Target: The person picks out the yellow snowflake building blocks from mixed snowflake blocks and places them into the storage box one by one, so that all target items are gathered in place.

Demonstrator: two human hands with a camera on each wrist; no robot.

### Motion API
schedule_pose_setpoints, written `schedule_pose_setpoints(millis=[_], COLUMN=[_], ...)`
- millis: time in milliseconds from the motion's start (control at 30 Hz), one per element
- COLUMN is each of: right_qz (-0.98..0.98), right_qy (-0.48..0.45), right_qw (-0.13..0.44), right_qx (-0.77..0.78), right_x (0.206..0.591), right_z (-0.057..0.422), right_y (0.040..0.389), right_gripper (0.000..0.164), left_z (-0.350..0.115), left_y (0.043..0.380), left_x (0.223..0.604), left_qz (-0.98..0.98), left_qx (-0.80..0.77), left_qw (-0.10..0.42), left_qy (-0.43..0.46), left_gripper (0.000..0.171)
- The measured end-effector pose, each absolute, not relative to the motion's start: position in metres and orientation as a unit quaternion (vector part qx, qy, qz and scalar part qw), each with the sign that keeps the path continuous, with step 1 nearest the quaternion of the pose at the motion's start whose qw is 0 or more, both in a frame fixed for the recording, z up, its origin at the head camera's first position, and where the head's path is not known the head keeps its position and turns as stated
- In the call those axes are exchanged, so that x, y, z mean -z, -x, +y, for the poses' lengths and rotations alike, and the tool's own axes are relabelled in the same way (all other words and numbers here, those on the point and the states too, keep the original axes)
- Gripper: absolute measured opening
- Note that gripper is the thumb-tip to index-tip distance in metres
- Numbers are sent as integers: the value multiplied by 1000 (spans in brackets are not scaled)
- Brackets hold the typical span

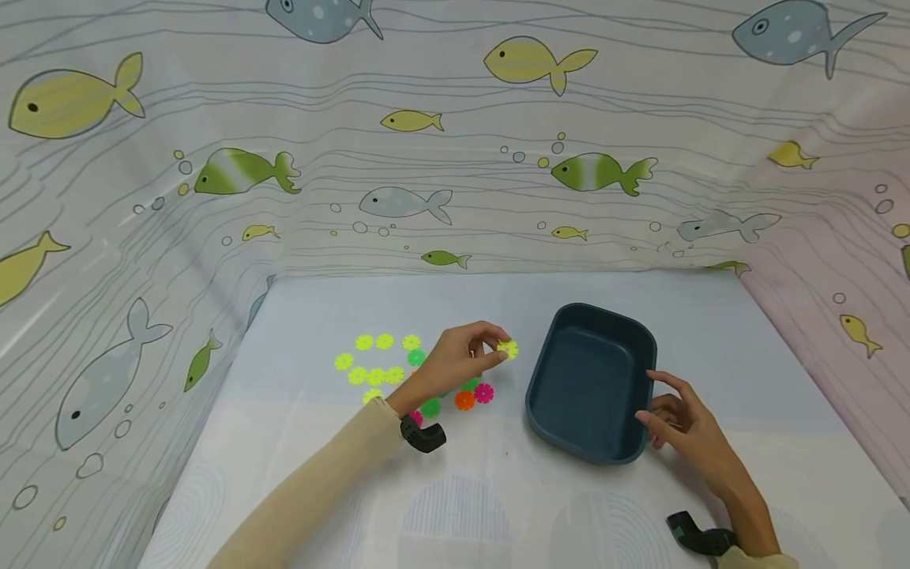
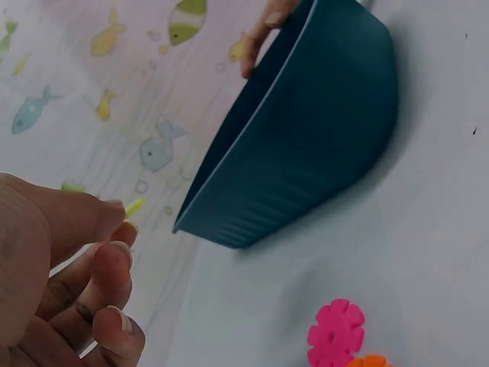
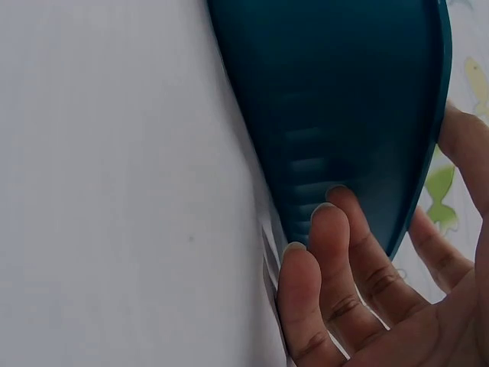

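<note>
My left hand pinches a yellow flower-shaped disc between thumb and fingertips, just left of a dark blue rectangular tub. In the left wrist view the yellow disc shows edge-on at the fingertips. My right hand grips the tub's right side. The right wrist view shows several fingers against the tub's ridged outer wall, with other digits at the rim. Below and left of my left hand lie more flower discs, among them a pink one and an orange one.
Several yellow discs lie spread on the left of the pale table. Green discs are partly covered by my left forearm. A fish-printed curtain stands behind the table and along both sides.
</note>
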State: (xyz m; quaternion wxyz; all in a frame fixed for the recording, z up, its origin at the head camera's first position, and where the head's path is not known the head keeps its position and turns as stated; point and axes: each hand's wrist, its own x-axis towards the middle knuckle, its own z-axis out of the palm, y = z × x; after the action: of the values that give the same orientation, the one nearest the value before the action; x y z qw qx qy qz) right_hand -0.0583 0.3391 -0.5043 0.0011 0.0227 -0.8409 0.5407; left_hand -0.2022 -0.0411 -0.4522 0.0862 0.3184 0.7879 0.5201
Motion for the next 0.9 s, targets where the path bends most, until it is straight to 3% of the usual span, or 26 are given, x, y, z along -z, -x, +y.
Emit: schedule_pose_setpoints(millis=[900], right_qz=[-839], right_qy=[-27], right_qw=[1], right_qx=[-543], right_x=[502], right_z=[338], right_y=[58], right_gripper=[69], left_z=[29], left_y=[203], left_x=[443], left_qz=[775], left_qx=[-499], left_qw=[102], left_qy=[-374], left_gripper=[24])
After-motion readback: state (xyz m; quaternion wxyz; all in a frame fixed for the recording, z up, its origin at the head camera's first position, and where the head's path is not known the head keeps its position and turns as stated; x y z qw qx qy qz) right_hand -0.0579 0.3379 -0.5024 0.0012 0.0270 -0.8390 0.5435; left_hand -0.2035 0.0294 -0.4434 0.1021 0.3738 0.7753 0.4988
